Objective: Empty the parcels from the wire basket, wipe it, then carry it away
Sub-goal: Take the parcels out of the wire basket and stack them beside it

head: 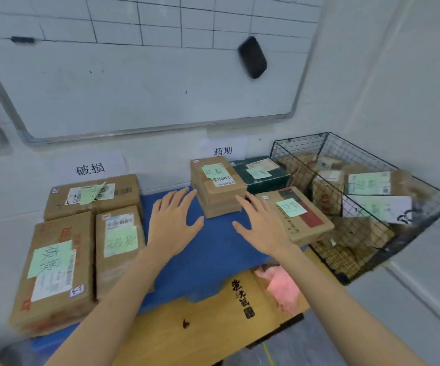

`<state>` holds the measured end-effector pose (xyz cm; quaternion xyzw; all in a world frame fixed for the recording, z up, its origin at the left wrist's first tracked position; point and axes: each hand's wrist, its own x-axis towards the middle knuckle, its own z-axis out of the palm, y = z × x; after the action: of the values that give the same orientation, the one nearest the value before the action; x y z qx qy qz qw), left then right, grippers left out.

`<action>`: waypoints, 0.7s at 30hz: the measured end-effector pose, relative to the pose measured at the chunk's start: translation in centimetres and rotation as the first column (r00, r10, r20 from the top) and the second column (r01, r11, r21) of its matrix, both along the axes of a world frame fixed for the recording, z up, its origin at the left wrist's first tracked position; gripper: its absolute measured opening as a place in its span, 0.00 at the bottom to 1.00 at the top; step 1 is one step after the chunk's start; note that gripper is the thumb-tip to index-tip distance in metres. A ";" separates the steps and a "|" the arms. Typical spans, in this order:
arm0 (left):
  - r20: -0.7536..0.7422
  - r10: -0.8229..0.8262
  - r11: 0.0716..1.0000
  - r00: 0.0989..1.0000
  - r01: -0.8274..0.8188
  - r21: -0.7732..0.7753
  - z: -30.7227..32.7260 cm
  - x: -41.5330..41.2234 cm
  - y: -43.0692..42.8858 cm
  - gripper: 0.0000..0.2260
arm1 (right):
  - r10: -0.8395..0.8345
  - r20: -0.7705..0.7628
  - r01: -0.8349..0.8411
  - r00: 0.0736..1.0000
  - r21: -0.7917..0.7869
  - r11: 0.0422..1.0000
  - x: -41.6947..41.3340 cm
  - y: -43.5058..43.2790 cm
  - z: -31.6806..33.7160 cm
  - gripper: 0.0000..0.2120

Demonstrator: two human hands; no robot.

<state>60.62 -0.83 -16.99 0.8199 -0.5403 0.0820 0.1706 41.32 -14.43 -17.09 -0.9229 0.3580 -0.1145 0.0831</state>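
Basket contents: parcels blurred behind the mesh, so we could not count them.
Hands: our left hand and right hand hovered spread, fingers holding nothing.
Wire basket: far right on the worktop.

Brown cardboard parcels carrying pale green notes sit on the blue mat before me. A dark green box lies near the far edge, beside the black wire basket with its grid mesh. At the near edge, something pink, perhaps a cloth, rests on tan board.
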 end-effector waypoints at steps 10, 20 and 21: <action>0.030 -0.201 0.978 0.979 0.203 -0.049 2.0 -14.0 -9.7 0.34 | -0.181 0.080 0.187 0.980 -0.077 0.979 -15.6 -5.6 3.7 0.32; 0.037 -0.260 0.960 0.965 0.263 -0.098 3.9 -30.7 -18.2 0.37 | -0.271 0.074 0.277 0.960 -0.083 0.957 -32.5 -12.0 5.8 0.32; 0.040 -0.270 0.957 0.962 0.273 -0.099 4.0 -32.1 -18.9 0.37 | -0.285 0.076 0.291 0.955 -0.081 0.953 -34.0 -12.6 6.0 0.33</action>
<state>28.50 -19.71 -12.98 0.7268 -0.6450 0.0964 0.2156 7.29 -27.06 -11.13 -0.8595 0.4805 -0.1710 0.0346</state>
